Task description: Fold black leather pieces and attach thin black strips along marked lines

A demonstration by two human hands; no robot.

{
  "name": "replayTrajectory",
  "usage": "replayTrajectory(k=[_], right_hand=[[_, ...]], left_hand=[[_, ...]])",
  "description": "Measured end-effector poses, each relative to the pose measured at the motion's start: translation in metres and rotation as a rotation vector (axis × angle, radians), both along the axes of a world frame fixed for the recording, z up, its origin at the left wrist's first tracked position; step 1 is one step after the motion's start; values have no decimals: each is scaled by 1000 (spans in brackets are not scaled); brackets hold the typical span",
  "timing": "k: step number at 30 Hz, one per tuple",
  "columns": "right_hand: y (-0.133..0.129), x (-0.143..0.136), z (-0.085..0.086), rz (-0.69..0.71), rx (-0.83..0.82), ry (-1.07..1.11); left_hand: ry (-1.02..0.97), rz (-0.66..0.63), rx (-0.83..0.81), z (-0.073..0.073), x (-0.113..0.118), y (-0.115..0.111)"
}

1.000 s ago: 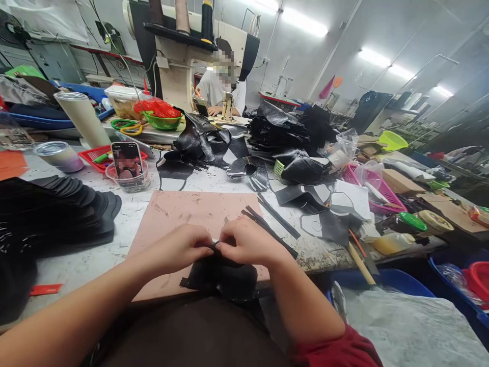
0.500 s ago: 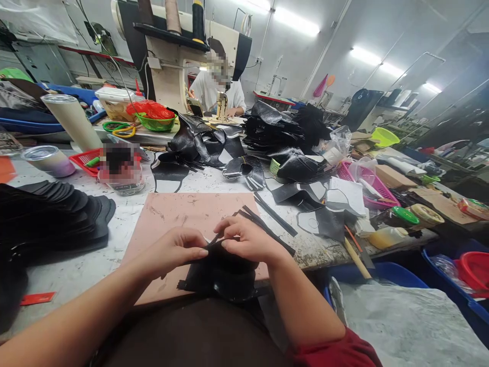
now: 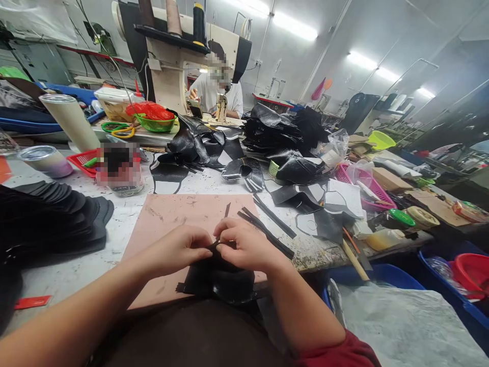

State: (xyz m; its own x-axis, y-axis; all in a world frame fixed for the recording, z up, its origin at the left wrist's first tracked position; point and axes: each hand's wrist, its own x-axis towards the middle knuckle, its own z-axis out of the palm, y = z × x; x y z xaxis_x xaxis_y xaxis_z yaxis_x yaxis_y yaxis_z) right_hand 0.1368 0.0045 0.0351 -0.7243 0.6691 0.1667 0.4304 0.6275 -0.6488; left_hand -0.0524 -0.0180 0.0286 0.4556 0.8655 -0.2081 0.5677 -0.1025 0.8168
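Observation:
A black leather piece (image 3: 231,280), curved and shiny at its lower part, rests at the near edge of a pink board (image 3: 164,214). My left hand (image 3: 181,250) pinches its top edge between thumb and fingers. Close beside it, my right hand (image 3: 244,247) is closed on the same edge and on a narrow black strip (image 3: 227,209) whose free end sticks up past the fingers. How strip and leather meet is hidden by my fingertips. More black strips (image 3: 267,234) lie just right of the board.
Stacked black pieces (image 3: 57,219) stand at left, near a tumbler (image 3: 71,122) and a lidded cup (image 3: 45,162). Cut leather (image 3: 206,142) is heaped behind the board, before a sewing machine (image 3: 168,76) with a person behind it. A wooden-handled tool (image 3: 355,261) overhangs the right table edge.
My hands have drawn closer together along the leather's edge. The strip's free end now points upright above my right fingers. Across the table, the person's hand has lifted from beside the machine.

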Motion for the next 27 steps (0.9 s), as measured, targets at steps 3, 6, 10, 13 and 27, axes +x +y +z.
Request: replayTrajectory(k=[3,6,10,13,27], right_hand=[[2,0,2,12,-36,21],[6,1,0,25,-60,29],[10,2,-6,27,-84,51],[9,2,-7,10,-79,44],[3,2,-5,-99,9,163]], left_hand=[[-107,65,-45,-5,2,-1],[-153,95,-39,-8,1,-1],[-97,14,-13,-5,-3,1],[12,-67,44,1,-3,3],[-273,249,-73,-6,3,0]])
